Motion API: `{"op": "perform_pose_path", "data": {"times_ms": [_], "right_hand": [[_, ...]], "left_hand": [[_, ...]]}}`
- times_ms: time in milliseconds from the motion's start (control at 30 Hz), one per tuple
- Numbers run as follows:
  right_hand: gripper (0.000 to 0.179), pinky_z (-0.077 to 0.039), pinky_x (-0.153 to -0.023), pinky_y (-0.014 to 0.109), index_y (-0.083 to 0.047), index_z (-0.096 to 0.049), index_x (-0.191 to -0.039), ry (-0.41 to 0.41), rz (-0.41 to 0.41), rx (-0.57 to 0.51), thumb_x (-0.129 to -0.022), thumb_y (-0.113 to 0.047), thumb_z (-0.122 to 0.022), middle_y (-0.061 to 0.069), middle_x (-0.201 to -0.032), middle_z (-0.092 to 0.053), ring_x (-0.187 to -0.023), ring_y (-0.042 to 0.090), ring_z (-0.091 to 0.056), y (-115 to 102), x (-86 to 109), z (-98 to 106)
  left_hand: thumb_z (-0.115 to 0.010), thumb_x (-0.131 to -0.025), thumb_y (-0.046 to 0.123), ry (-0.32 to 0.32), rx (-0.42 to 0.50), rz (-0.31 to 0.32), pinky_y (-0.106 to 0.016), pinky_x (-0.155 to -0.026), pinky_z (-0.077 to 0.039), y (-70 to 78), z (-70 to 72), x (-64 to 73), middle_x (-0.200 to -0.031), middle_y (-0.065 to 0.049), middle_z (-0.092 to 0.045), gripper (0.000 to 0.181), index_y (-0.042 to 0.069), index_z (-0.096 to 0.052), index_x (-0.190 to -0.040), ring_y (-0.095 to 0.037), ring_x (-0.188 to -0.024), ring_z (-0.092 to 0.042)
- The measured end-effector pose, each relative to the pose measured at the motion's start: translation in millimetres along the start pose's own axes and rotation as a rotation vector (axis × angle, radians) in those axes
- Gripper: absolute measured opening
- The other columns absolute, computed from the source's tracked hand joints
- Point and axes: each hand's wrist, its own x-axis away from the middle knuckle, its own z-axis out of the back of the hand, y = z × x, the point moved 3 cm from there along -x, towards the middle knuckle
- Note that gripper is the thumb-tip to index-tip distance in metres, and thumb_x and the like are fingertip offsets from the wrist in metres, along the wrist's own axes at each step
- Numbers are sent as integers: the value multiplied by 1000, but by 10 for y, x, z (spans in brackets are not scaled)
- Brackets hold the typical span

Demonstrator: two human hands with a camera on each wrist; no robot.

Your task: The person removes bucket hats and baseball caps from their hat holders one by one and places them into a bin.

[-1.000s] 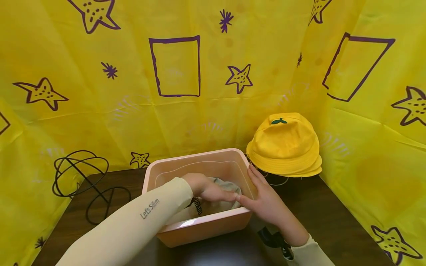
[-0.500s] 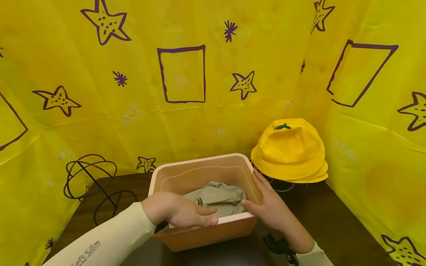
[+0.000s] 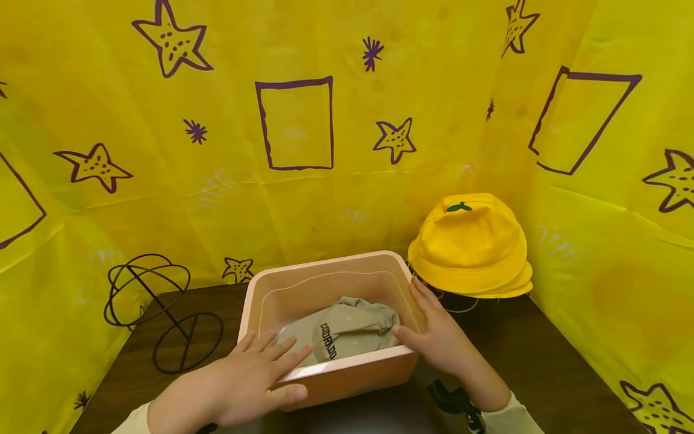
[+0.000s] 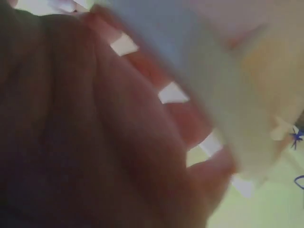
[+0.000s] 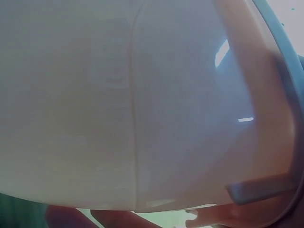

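A pink plastic bin (image 3: 355, 381) stands on the table between my hands. Inside it lies a grey-green baseball cap (image 3: 358, 325) with COLORADO in black letters, its brim toward the left. My left hand (image 3: 238, 380) lies over the bin's front left corner, fingers spread and thumb outside the front wall. Up close, the left wrist view shows left fingers (image 4: 147, 71) reaching across the pale rim. My right hand (image 3: 441, 331) rests at the front right corner, fingers straight along the side rim and thumb over the edge. The bin's outer wall (image 5: 180, 95) fills the right wrist view.
A yellow bucket hat (image 3: 472, 247) with a green sprout sits on a stand behind the bin at the right. A bare black wire hat stand (image 3: 173, 322) is at the left. Yellow patterned cloth (image 3: 325, 211) surrounds the dark wooden table (image 3: 520, 361).
My left hand has drawn back from the cap inside the bin to the front left corner, spreading its fingers and uncovering the cap. The right hand stays at the rim.
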Motion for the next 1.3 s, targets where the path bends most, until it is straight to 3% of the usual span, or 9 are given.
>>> {"op": "perform_pose_path", "data": {"times_ms": [133, 233, 367, 467, 633, 867, 933, 1133, 1300], "right_hand": [[91, -25, -109, 63, 2, -32, -154, 4, 1, 2, -86, -41, -75, 11, -163, -21, -144, 39, -24, 13, 6, -8], [91, -25, -108, 63, 2, -32, -154, 6, 2, 6, -87, -41, -75, 11, -163, -21, -144, 40, -24, 17, 6, -12], [90, -25, -108, 64, 1, -32, -154, 5, -6, 10, -87, -42, -74, 11, -163, -21, -144, 39, -24, 21, 9, -15], [90, -25, -108, 64, 1, -32, -154, 4, -17, 5, -87, -41, -74, 10, -163, -21, -144, 39, -23, 25, 15, -16], [91, -25, -109, 63, 1, -31, -154, 2, -25, -7, -87, -41, -75, 10, -163, -20, -144, 39, -22, 13, 20, -20], [89, -25, -108, 63, 1, -30, -155, 13, -26, 2, -87, -37, -75, 10, -163, -20, -144, 38, -23, -16, 20, -16], [90, -25, -109, 63, 1, -30, -155, 18, -25, 3, -87, -37, -75, 11, -163, -20, -144, 38, -23, -21, 15, -15], [93, -23, -110, 62, 2, -29, -155, 18, -18, -13, -86, -39, -75, 12, -163, -19, -145, 37, -21, -32, 17, -18], [92, -24, -110, 62, 2, -29, -155, 26, -18, -13, -86, -37, -76, 12, -163, -20, -145, 37, -21, -31, 19, -24]], "left_hand": [[-44, -100, 60, 179, 14, -76, -69, -109, -10, -83, -117, 66, -162, -13, -20, 68, 25, -33, -158, -47, -145, -8], [-50, -100, 54, 335, 16, -93, -68, -108, -11, -106, -210, 81, -163, -14, -16, 67, 24, -34, -157, -51, -144, -7], [-54, -99, 52, 485, 44, -33, -72, -105, -12, -117, -295, 73, -165, -12, -11, 68, 27, -33, -158, -53, -144, -1], [-56, -99, 49, 554, 86, 31, -76, -101, -16, -112, -323, 64, -166, -12, -3, 70, 29, -28, -159, -58, -141, 1], [-59, -97, 51, 594, 116, 119, -80, -87, -32, -106, -334, 46, -163, -19, 11, 79, 28, -20, -161, -66, -136, 1], [-67, -91, 53, 645, 198, 166, -83, -81, -33, -152, -317, 27, -164, -15, 14, 84, 34, -24, -160, -67, -135, -4], [-69, -89, 53, 672, 218, 171, -82, -78, -35, -183, -313, 18, -165, -12, 13, 84, 35, -26, -159, -68, -134, -10], [-77, -84, 48, 678, 376, 204, -63, -71, -51, -336, -359, 0, -164, -13, 14, 95, 37, -20, -160, -56, -112, -55], [-82, -80, 47, 673, 449, 201, -69, -81, -46, -427, -373, -1, -163, -21, 8, 107, 35, -13, -161, -59, -117, -50]]}}
